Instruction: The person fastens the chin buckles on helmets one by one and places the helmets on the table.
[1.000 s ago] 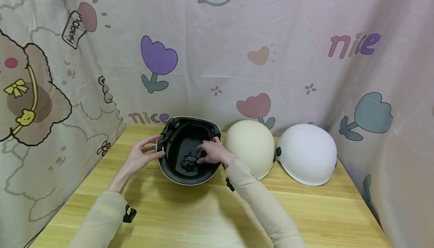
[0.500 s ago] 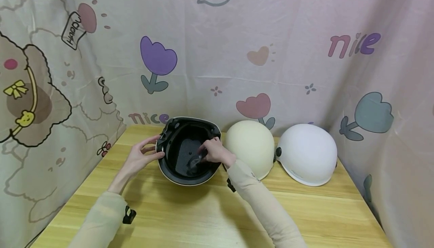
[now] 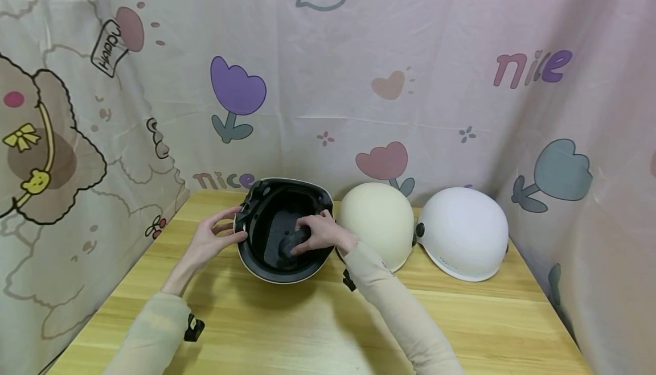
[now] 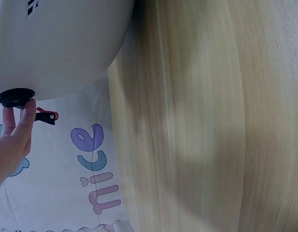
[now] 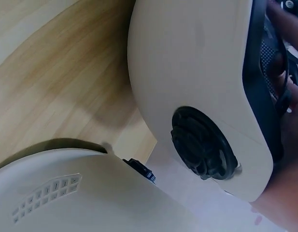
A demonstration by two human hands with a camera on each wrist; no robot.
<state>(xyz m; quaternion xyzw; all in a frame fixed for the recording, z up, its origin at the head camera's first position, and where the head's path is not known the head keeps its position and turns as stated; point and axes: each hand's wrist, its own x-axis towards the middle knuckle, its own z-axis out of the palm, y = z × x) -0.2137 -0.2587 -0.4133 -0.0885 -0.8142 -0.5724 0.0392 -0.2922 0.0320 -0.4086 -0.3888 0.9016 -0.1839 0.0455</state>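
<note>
An off-white helmet (image 3: 261,271) lies with its black-lined opening facing me in the head view. My left hand (image 3: 217,231) grips its left edge with thumb and fingers. In the left wrist view that hand (image 4: 16,137) holds the helmet (image 4: 66,48) at a black round side piece (image 4: 16,96). My right hand (image 3: 324,233) reaches into the opening and pinches a dark piece (image 3: 289,244), whose kind is unclear. The right wrist view shows the fingers partly hidden behind the black rim (image 5: 255,82) of the helmet (image 5: 202,58).
A cream helmet (image 3: 376,221) stands close by on the right, near my right wrist. Further right is a white helmet (image 3: 466,233). All are on a wooden table (image 3: 287,329), with a printed cloth (image 3: 328,79) hanging behind and at the sides.
Inside the helmet the right hand's fingers have shifted, and the dark piece has moved and turned with them. The left hand keeps its hold; the helmet stays in place.
</note>
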